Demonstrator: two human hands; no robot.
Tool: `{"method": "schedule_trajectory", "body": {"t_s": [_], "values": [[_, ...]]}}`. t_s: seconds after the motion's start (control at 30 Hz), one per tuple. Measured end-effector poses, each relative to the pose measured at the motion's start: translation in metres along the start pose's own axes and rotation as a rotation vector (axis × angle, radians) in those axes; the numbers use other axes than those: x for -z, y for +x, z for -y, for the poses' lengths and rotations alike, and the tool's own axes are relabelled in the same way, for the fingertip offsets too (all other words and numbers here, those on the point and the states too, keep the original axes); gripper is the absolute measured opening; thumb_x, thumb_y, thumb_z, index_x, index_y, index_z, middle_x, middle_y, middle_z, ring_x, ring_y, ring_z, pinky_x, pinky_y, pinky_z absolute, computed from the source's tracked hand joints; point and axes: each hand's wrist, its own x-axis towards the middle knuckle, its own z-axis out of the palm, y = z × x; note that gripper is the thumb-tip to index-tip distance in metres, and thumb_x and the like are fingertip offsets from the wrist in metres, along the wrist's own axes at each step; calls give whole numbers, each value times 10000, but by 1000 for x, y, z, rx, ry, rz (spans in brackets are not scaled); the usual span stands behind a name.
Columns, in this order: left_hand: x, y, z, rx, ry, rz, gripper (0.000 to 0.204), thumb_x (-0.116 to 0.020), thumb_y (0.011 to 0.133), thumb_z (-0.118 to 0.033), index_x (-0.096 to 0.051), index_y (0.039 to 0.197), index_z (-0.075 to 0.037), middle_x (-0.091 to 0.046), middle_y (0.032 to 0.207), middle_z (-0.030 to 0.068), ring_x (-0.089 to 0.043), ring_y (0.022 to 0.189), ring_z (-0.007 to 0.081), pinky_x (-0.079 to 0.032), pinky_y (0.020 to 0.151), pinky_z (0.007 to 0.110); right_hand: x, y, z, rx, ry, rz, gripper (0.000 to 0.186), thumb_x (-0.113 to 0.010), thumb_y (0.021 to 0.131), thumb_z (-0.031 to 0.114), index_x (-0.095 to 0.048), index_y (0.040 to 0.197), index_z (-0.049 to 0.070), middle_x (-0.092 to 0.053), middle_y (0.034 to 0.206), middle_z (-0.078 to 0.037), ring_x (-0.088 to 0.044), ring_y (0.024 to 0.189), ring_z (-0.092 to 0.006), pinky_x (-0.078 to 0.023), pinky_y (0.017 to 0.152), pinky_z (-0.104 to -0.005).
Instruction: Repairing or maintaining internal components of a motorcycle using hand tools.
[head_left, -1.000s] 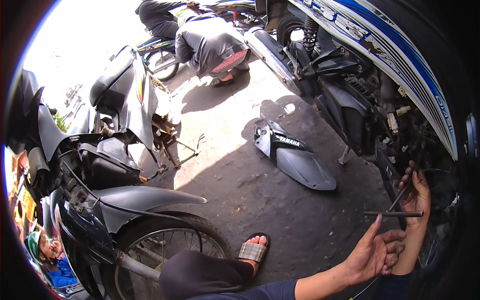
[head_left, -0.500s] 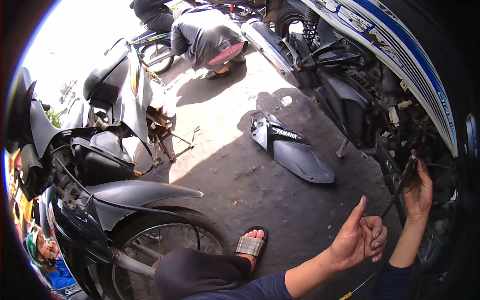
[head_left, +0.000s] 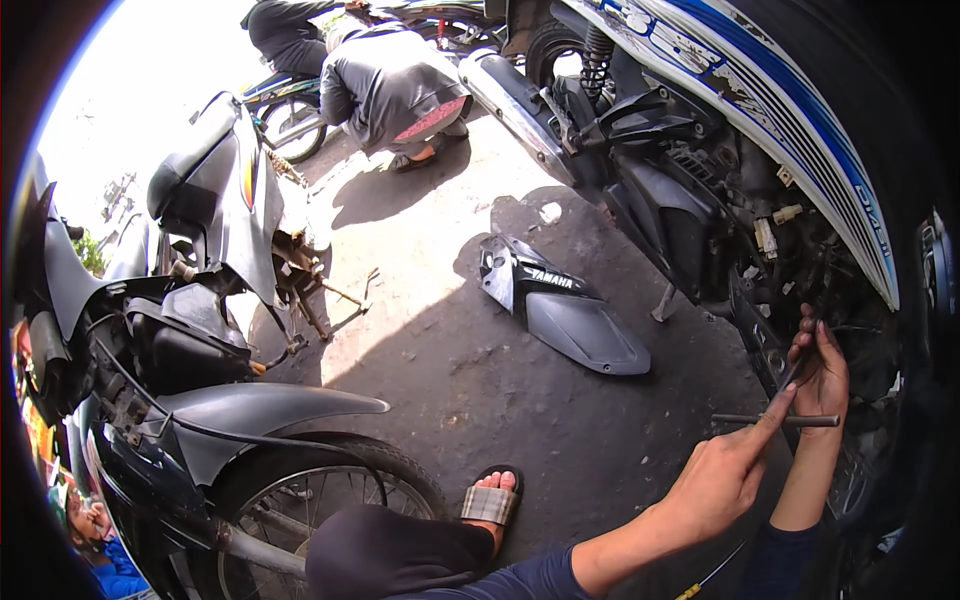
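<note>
A dark T-handle wrench is between my hands beside the stripped motorcycle on the right. My left hand is at its crossbar, the index finger stretched across it and the other fingers curled. Higher up, my right hand has its fingers bent round the thin shaft, next to the exposed engine area. The crossbar passes in front of my right wrist. Where the shaft's tip ends is lost among dark parts and cables. A white and blue body panel slopes above, with loose pale connectors hanging below it.
A black and grey plastic cover lies on the ground. At left stands another motorcycle with a grey front fender. Someone in a grey jacket crouches farther off. A thin rod with a yellow end is at the bottom edge.
My left hand has gone from thumb raised to index finger stretched over the wrench's crossbar, which now shows sideways. My right hand has shifted slightly down and left. The whole view has shifted slightly.
</note>
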Motion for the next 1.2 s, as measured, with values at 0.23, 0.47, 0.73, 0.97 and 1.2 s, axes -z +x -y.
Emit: {"method": "schedule_trajectory", "body": {"t_s": [0.23, 0.47, 0.73, 0.97, 1.2], "values": [[5, -6, 10, -238, 101, -116, 454, -586, 773, 25, -572, 1222, -41, -451, 1356, 278, -628, 895, 281, -523, 753, 347, -11, 4, 9, 49, -79, -122, 243, -572, 953, 179, -622, 1115, 4, -673, 928, -50, -659, 802, -149, -569, 729, -301], [1, -19, 34, 401, -2124, 44, 570, -269, 994, -516, -537, 980, -14, -603, 829, 172, -531, 485, 155, -434, 458, 293, -10, 16, -8, 39, 112, 20, 236, -541, 966, 185, -575, 1121, 9, -620, 909, -41, -625, 828, -170, -543, 758, -339], [-24, 18, 22, 489, -1773, 193, 676, -293, 960, -584, -508, 1167, 23, -622, 955, 188, -610, 661, 220, -470, 534, 329, 10, 15, -14, -43, 287, 199, 280, -499, 987, 183, -525, 1183, -15, -595, 947, -39, -602, 875, -154, -524, 794, -329], [4, 43, 25, -130, 81, -27, 555, -550, 744, 87, -456, 1287, 14, -551, 1114, 262, -632, 869, 412, -537, 744, 427, 28, -35, 26, 317, -1137, -627, 336, -674, 886, 187, -575, 1098, -55, -661, 897, -129, -652, 716, -170, -528, 641, -264], [27, 63, 46, -264, -129, 197, 503, -738, 757, -180, -545, 1188, -4, -526, 979, 170, -588, 724, 287, -479, 616, 376, 75, -46, 52, 437, -1722, -1168, 599, -841, 712, 381, -583, 1000, -77, -624, 905, -139, -591, 748, -183, -478, 690, -274]]}}
